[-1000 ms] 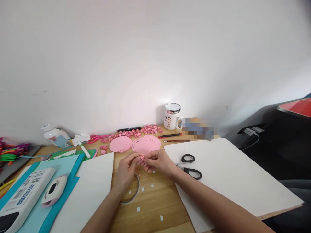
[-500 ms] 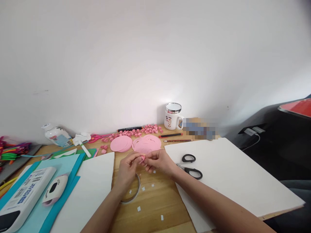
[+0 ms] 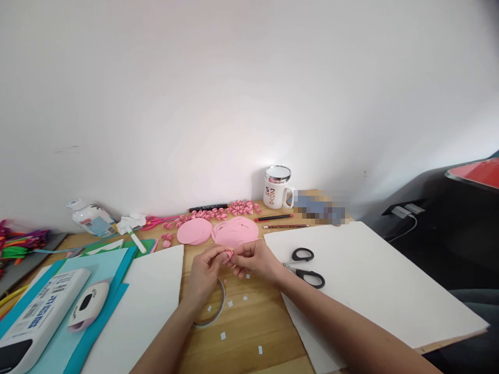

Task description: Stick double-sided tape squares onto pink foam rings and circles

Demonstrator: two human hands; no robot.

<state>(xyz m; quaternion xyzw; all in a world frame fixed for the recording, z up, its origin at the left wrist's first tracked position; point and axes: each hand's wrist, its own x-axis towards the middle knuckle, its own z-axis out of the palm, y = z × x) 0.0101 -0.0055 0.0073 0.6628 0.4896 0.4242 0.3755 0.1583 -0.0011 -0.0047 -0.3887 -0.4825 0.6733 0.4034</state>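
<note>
My left hand (image 3: 205, 272) and my right hand (image 3: 255, 261) meet over the wooden desk (image 3: 249, 332), fingertips pinched together on a small rolled pink paper piece (image 3: 228, 254). Just behind them lie flat pink paper circles (image 3: 216, 231) and, further back, a row of several small pink paper rolls (image 3: 218, 212). A roll of tape (image 3: 218, 306) lies on the desk under my left wrist, with small white paper scraps (image 3: 234, 311) scattered around it.
Black-handled scissors (image 3: 306, 266) rest on a white sheet (image 3: 374, 280) at right. Another white sheet (image 3: 144, 306), blue paper (image 3: 101, 270), a white box (image 3: 41, 311) and a punch (image 3: 88, 304) lie left. A mug (image 3: 276, 187), pencils (image 3: 278, 222), a bottle (image 3: 90, 217) stand at the back.
The hands stay almost in place; the fingers shift slightly around the small pink piece.
</note>
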